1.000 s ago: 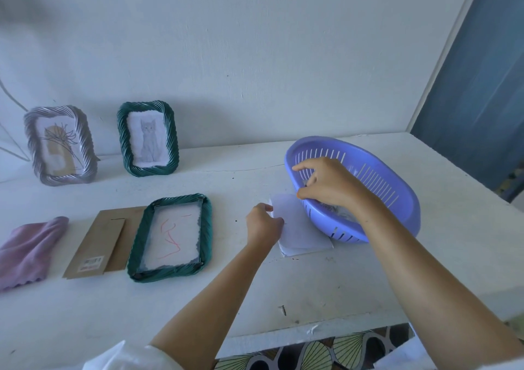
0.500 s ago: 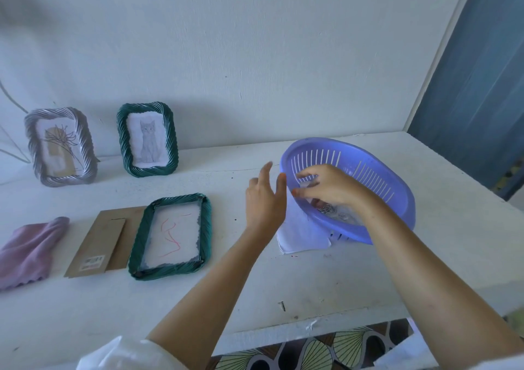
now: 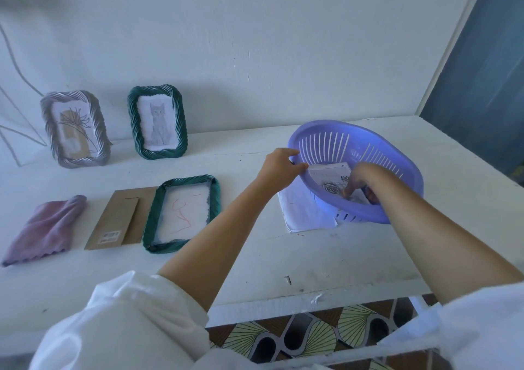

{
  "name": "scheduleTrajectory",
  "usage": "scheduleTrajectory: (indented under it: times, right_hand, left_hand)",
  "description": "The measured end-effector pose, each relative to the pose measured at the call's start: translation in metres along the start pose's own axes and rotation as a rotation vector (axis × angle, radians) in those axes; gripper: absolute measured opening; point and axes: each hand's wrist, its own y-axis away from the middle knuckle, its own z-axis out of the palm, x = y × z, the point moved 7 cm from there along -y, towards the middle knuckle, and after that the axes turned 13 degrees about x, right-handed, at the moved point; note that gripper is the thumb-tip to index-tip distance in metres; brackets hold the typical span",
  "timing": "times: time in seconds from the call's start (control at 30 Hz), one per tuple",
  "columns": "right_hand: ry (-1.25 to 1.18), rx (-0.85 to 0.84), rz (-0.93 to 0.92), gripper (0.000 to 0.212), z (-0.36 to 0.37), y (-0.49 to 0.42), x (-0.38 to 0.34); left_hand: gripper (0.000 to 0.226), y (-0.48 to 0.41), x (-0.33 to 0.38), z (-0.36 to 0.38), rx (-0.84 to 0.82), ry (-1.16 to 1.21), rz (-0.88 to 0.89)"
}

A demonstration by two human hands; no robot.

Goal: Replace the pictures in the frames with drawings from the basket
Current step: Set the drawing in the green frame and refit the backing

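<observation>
while the left hand [image 3: 279, 168] gripped the near-left rim of the tilted basket [image 3: 397, 148] at the right end of the desk [image 3: 255, 256], the right hand [image 3: 358, 181] was inside, bent fingers [image 3: 349, 189] on the drawing [image 3: 330, 175], which ran leftward from them; any pinch was unclear.

1. Bare white wall [image 3: 283, 43] spans 9 to 1 o'clock.
2. Blue panel [image 3: 482, 86] stands at 2 o'clock.
3. White table [image 3: 312, 256] fills the centre, with patterned floor [image 3: 312, 338] at 6 o'clock.

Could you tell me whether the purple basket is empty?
No, a white paper drawing with spiral roses lies inside the purple plastic basket.
</observation>
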Motion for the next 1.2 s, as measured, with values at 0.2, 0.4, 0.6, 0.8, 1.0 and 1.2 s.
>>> scheduleTrajectory:
  times: [0.2, 0.4, 0.6, 0.8, 1.0, 1.2]
  right_hand:
    - [-0.040, 0.030, 0.102, 0.040, 0.006, -0.015, 0.008]
    - [-0.103, 0.116, 0.186, 0.033, 0.004, -0.030, 0.021]
    - [-0.234, 0.086, 0.148, 0.018, -0.003, -0.025, 0.017]
    - [-0.505, 0.389, -0.027, 0.024, -0.074, 0.008, 0.004]
    - [-0.548, 0.536, -0.357, 0.019, -0.106, 0.075, -0.085]
    - [-0.539, 0.319, -0.626, 0.028, -0.052, 0.108, -0.185]
  left_hand:
    - [0.051, -0.001, 0.004, -0.002, 0.011, -0.029, 0.042]
    - [0.049, 0.000, 0.004, -0.002, 0.013, -0.022, 0.039]
    - [0.049, 0.001, 0.000, -0.001, 0.010, -0.009, 0.020]
    - [0.033, 0.002, 0.003, -0.029, 0.211, 0.177, -0.013]
    - [0.016, 0.020, 0.007, -0.065, 0.159, 0.666, -0.236]
    - [0.014, 0.024, -0.051, -0.114, 0.200, 0.741, -0.340]
